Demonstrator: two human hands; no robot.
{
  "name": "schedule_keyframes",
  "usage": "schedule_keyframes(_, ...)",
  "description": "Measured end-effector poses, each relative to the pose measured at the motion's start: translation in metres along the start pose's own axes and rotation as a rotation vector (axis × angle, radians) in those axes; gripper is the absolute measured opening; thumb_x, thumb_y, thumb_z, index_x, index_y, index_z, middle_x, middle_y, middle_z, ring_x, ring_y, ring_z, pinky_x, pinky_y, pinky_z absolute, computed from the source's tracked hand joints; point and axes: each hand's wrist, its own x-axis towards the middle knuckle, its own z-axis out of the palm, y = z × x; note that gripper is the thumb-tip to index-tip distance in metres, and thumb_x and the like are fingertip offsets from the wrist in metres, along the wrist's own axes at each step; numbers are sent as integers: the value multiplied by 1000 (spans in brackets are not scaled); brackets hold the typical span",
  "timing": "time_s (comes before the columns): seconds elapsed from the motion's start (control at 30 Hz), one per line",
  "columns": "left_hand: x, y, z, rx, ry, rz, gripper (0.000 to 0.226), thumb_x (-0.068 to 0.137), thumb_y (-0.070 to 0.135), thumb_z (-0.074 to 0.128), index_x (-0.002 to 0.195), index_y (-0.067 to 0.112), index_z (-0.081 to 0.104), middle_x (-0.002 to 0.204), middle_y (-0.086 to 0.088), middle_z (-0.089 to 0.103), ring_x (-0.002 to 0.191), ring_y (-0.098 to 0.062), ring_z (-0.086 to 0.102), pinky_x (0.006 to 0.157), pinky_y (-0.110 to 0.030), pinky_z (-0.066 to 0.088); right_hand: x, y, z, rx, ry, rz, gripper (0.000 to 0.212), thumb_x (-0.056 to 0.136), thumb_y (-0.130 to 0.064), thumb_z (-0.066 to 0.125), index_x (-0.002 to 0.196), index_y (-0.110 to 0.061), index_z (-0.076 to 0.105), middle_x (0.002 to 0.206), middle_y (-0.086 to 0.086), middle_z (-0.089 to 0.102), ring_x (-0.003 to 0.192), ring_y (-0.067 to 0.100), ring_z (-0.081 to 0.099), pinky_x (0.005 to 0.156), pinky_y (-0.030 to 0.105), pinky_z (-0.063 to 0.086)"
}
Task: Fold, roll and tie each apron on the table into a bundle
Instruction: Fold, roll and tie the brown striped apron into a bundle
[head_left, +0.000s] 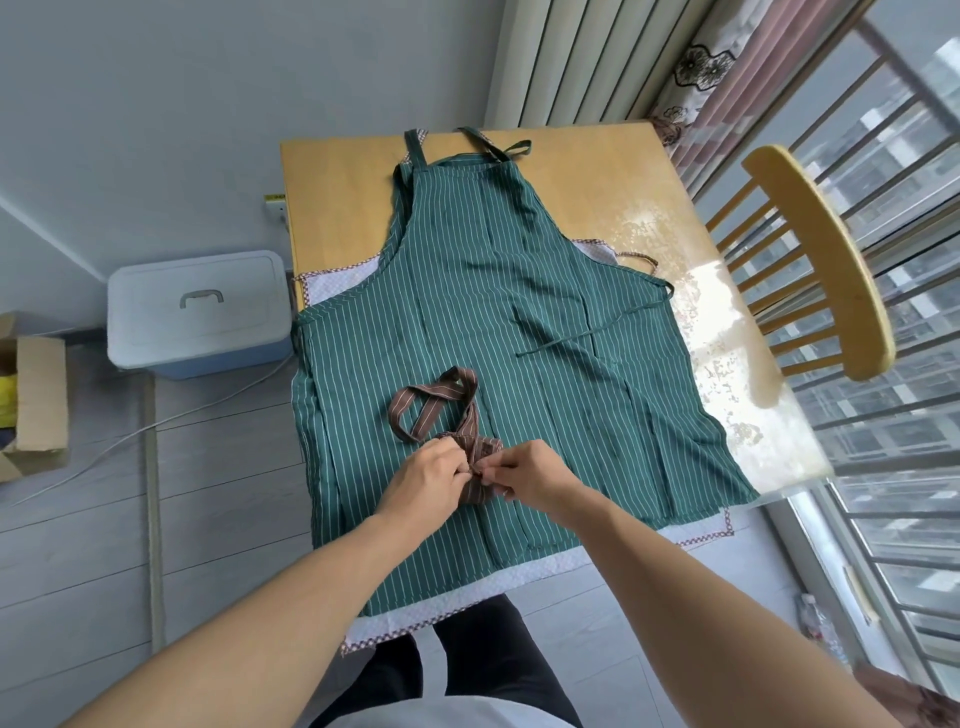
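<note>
A green striped apron (498, 322) lies spread flat on the wooden surface (582, 171), its hem hanging over the near edge, with a white apron with checked trim (332, 283) showing beneath it at the sides and bottom. On top of the green one, near the front, sits a brown striped bundle (475, 467), rolled small. Its brown strap (431, 400) loops loosely to the far left. The left hand (428, 480) and right hand (527, 475) meet at the bundle, each grip pinched on the brown cloth, probably on a strap end, though the fingers hide it. A wooden chair (821, 260) stands to the right, a white lidded bin (197, 312) on the floor to the left.
</note>
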Motion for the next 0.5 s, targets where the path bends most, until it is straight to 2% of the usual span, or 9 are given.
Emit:
schedule_keyframes(0.07, -2, -1, -3, 83, -39, 14, 10, 97, 25, 63, 89, 20, 60, 94, 8, 51, 91, -12, 46, 92, -32, 46, 0, 1, -1, -164, 50, -54, 19, 100, -4, 61, 111, -6, 77, 74, -4, 68, 48, -2, 57, 45, 8, 40)
schedule_keyframes(0.17, -4, -7, -9, 131, -134, -46, 8, 102, 31, 51, 95, 28, 53, 99, 10, 46, 97, -11, 44, 100, -33, 38, 3, 9, 0, -352, 184, -127, 21, 99, -8, 61, 109, -14, 80, 85, -2, 73, 51, -1, 54, 43, 7, 37)
schedule_keyframes(0.23, 1, -12, -18, 70, -239, -107, 8, 105, 29, 47, 99, 27, 52, 100, 9, 44, 100, -12, 47, 101, -33, 38, 5, 15, 2, -358, 263, -124, 19, 98, -10, 64, 107, -16, 81, 96, -2, 78, 55, -3, 56, 50, 6, 44)
schedule_keyframes(0.3, 7, -15, -24, 83, -317, -90, 9, 105, 27, 44, 100, 24, 51, 98, 7, 44, 97, -12, 48, 100, -34, 41, 5, 17, 6, -359, 315, -137, 18, 98, -11, 65, 104, -17, 81, 98, -4, 79, 66, 1, 65, 70, 15, 57)
schedule_keyframes(0.37, 8, -15, -24, 165, -355, -44, 12, 105, 26, 39, 98, 24, 48, 97, 6, 44, 94, -13, 48, 99, -37, 42, 2, 17, 11, -406, 351, -166, 16, 98, -16, 66, 101, -19, 82, 91, -5, 78, 71, 7, 68, 76, 25, 60)
schedule_keyframes(0.43, 7, -14, -22, 284, -342, 8, 15, 105, 28, 35, 100, 24, 48, 97, 7, 44, 92, -14, 46, 98, -39, 40, -1, 16, 12, -494, 349, -178, 15, 97, -26, 68, 94, -20, 81, 77, -4, 74, 66, 13, 66, 70, 33, 59)
schedule_keyframes(0.5, 8, -15, -23, 351, -341, 50, 20, 106, 32, 34, 104, 22, 51, 96, 6, 41, 90, -15, 42, 91, -39, 41, -2, 13, 11, -609, 325, -174, 23, 98, -36, 66, 90, -18, 76, 68, -2, 66, 60, 17, 61, 59, 32, 54)
